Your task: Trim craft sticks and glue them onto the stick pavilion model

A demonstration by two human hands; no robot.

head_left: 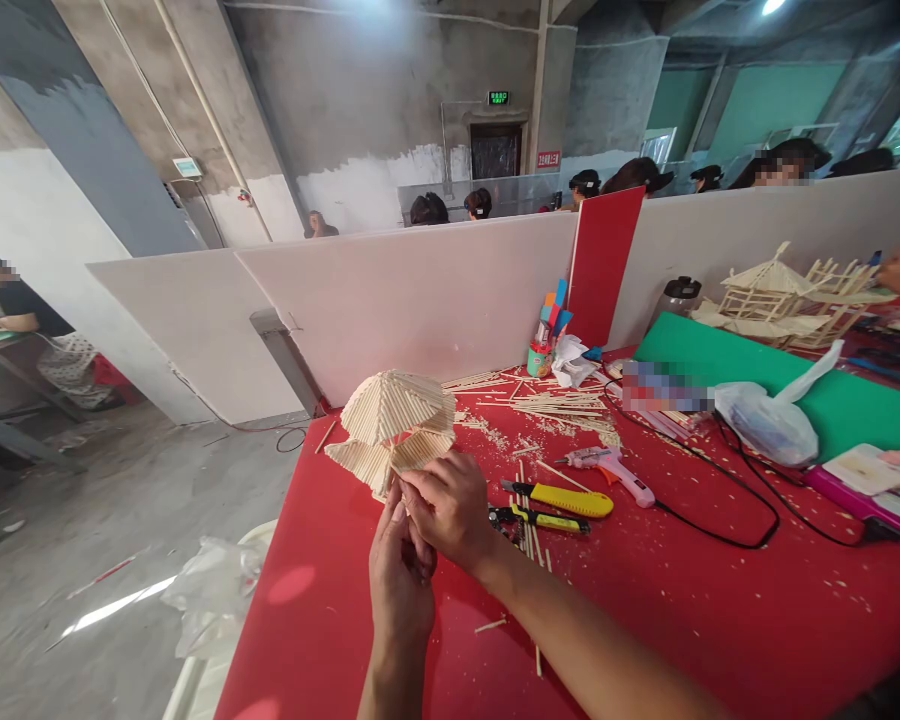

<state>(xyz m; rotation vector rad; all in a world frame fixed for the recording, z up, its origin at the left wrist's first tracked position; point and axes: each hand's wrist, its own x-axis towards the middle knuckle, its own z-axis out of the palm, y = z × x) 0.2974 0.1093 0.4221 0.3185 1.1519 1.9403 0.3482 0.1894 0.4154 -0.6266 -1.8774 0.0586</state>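
A two-tiered roof made of thin wooden sticks (pixel 394 425) is held up above the red table (pixel 720 620). My left hand (pixel 399 570) pinches its lower edge from below, fingers closed. From the right, my right hand (pixel 450 505) grips the same lower edge, fingers curled on the sticks.
A yellow utility knife (pixel 566 499), pliers (pixel 536 518) and a pink glue gun (pixel 616 468) with a black cable lie right of my hands. Loose sticks (pixel 562 403), a cup of tools (pixel 544 352), a plastic bag (pixel 769 420), a green mat (pixel 810 385) and another stick model (pixel 795 295) sit behind. White partitions (pixel 420 300) back the table.
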